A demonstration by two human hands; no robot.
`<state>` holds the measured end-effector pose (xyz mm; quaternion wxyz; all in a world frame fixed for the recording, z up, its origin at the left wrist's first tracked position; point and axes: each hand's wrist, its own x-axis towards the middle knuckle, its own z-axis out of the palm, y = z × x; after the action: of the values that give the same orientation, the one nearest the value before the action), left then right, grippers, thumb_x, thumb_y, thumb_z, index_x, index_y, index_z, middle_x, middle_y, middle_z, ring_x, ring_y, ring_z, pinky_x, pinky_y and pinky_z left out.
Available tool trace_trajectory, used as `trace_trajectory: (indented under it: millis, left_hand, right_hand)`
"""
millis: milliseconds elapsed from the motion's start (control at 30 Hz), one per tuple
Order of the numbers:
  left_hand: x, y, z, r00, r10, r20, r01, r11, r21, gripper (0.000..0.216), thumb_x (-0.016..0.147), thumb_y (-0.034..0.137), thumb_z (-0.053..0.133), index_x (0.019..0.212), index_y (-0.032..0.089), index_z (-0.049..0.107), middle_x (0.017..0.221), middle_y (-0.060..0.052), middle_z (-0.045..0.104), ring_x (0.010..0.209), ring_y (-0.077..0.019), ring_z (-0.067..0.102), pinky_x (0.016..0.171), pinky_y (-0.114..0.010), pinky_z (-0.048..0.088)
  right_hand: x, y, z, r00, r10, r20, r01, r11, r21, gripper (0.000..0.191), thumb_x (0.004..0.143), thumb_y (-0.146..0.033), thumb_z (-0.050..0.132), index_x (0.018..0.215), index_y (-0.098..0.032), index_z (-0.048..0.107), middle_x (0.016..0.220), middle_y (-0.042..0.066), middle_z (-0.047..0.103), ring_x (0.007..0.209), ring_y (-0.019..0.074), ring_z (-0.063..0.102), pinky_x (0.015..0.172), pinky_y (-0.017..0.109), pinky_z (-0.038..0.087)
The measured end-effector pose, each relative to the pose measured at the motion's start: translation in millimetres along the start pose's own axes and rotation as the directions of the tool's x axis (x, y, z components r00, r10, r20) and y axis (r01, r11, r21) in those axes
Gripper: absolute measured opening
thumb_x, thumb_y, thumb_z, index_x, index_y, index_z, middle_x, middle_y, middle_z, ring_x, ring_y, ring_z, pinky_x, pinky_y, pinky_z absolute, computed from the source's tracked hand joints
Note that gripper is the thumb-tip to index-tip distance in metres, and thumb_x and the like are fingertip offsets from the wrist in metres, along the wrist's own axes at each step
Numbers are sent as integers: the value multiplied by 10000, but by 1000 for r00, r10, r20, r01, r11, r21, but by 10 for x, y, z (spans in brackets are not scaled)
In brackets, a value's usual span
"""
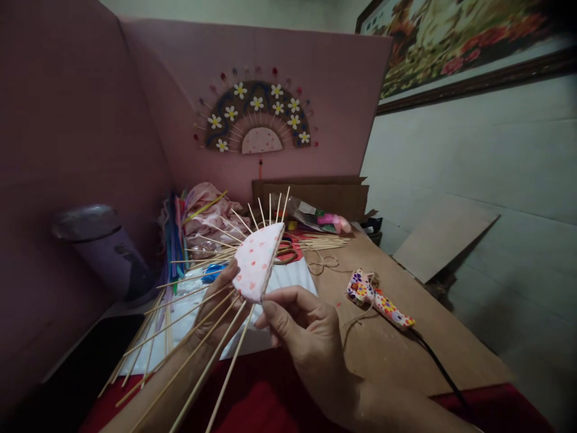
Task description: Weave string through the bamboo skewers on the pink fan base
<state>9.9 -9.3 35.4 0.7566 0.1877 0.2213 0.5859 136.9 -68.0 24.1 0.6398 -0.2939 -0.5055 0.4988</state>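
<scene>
A white fabric half-circle with pink spots (258, 264) is held up in front of me, its straight edge slanting to the right. Thin wooden skewers (220, 343) fan out from its curved side. From behind and below, my left hand (220, 307) grips this fan piece among the skewers. The thumb and index finger of my right hand (304, 328) pinch the lower corner of the straight edge. Whether a strand of twine is also between those fingers, I cannot make out. A flower-patterned glue gun (378, 300) lies to the right, with twine (356, 319) by it.
A finished flowered fan (258, 117) hangs on the pink panel (324, 90). Behind my hands are scissors (286, 252), loose skewers (327, 242), bunched pink cloth (207, 210) and colourful strips (170, 231). A lidded tumbler (106, 252) stands left; a black cord (437, 364) trails right.
</scene>
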Motion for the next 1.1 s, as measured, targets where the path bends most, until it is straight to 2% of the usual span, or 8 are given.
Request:
trace_trajectory:
  millis: [200, 400, 500, 600, 733, 867, 967, 1100]
  left_hand:
    - [17, 17, -34, 999, 7, 50, -6, 1000, -20, 435, 895, 120, 374, 1328, 108, 413, 898, -115, 717, 670, -175, 687, 582, -222, 562]
    - [14, 1, -10, 997, -7, 78, 9, 1000, -17, 420, 906, 129, 333, 1317, 81, 406, 908, -129, 710, 531, -136, 648, 462, -189, 521]
    - [23, -21, -4, 997, 9, 77, -8, 1000, -14, 404, 905, 127, 341, 1296, 74, 428, 884, -119, 714, 514, -127, 635, 449, -185, 511]
    - [35, -38, -13, 999, 17, 46, -16, 1000, -21, 400, 894, 110, 374, 1286, 87, 449, 891, -108, 716, 594, -137, 662, 543, -198, 538]
    - [37, -60, -28, 998, 50, 26, -49, 998, -29, 440, 892, 94, 382, 1331, 112, 405, 958, -103, 708, 740, -153, 682, 660, -213, 544]
    - [24, -79, -52, 985, -38, 167, 42, 999, -21, 470, 912, 195, 387, 1373, 111, 343, 1051, -141, 677, 902, -212, 663, 806, -305, 527]
    - [0, -82, -54, 938, -146, 313, 153, 988, 5, 558, 911, 336, 382, 1386, 56, 300, 1110, -198, 638, 1016, -289, 612, 924, -434, 458]
    - [-52, -71, -14, 922, -135, 362, 133, 991, 30, 552, 908, 309, 364, 1390, 52, 286, 1142, -215, 614, 960, -282, 638, 958, -468, 421]
  right_hand:
    - [-45, 63, -33, 968, -245, 60, 251, 906, -340, 123, 839, -228, 543, 861, -154, 639, 653, 16, 633, 580, 105, 580, 521, 210, 461]
    - [-46, 81, -47, 875, -473, 101, 450, 719, -530, 95, 825, -193, 551, 845, -156, 635, 613, -1, 602, 520, 93, 533, 452, 201, 426]
    - [-40, 83, -35, 885, -457, 93, 438, 746, -502, 98, 834, -222, 552, 797, -164, 622, 593, -13, 601, 490, 82, 526, 438, 194, 425]
    - [-47, 76, -26, 899, -424, 114, 427, 787, -445, 89, 849, -214, 536, 804, -170, 598, 625, -11, 622, 523, 84, 556, 465, 192, 446]
    - [-73, 75, -46, 859, -475, 189, 499, 700, -511, 111, 848, -111, 480, 890, -182, 555, 687, -8, 610, 565, 84, 554, 494, 192, 441]
    - [-94, 115, -83, 831, -509, 226, 529, 594, -607, 174, 830, -63, 430, 912, -202, 493, 720, -1, 585, 596, 97, 542, 497, 204, 424]
    - [-93, 159, -93, 821, -512, 253, 533, 529, -660, 194, 822, -53, 415, 927, -208, 462, 761, 13, 593, 638, 113, 559, 505, 214, 428]
    - [-83, 194, -90, 798, -543, 264, 548, 468, -694, 170, 837, -70, 416, 928, -210, 447, 768, 16, 592, 663, 123, 581, 573, 244, 471]
